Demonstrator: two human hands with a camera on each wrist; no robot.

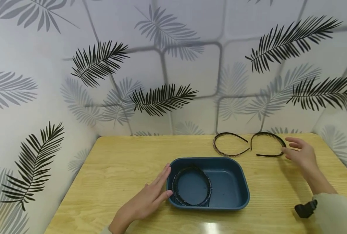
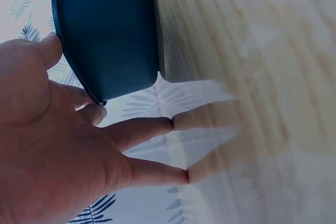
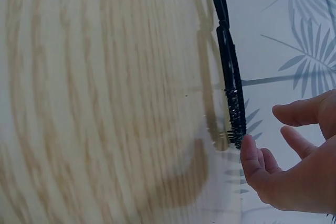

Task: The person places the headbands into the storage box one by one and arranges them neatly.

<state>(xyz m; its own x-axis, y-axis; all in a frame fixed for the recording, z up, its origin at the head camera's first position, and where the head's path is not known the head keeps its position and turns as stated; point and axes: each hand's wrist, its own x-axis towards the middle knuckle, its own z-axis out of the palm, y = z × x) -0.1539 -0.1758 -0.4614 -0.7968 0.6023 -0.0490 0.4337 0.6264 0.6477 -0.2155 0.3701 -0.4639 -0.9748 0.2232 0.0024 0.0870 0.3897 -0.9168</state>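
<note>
My left hand (image 1: pixel 150 198) rests against the left end of a dark blue rectangular box (image 1: pixel 229 182), thumb and fingers spread at its rim. From the left wrist view, that hand (image 2: pixel 68 150) has two straight fingers reaching down to the wooden table. Inside the box, at its left side, lie dark, glittery headbands (image 1: pixel 209 188), overlapping in a ring. At the back right, my right hand (image 1: pixel 303 154) is beside a black toothed headband (image 1: pixel 282 140), a fingertip right at its curve and the other fingers apart. In the right wrist view that headband (image 3: pixel 231 77) lies along the table.
Left of the toothed headband lies another dark, sparkly headband (image 1: pixel 220 152), their ends close together. The wooden table (image 1: pixel 112 172) meets a leaf-patterned wall (image 1: pixel 191 113) at the back. A small black device (image 1: pixel 305 209) sits at the right sleeve.
</note>
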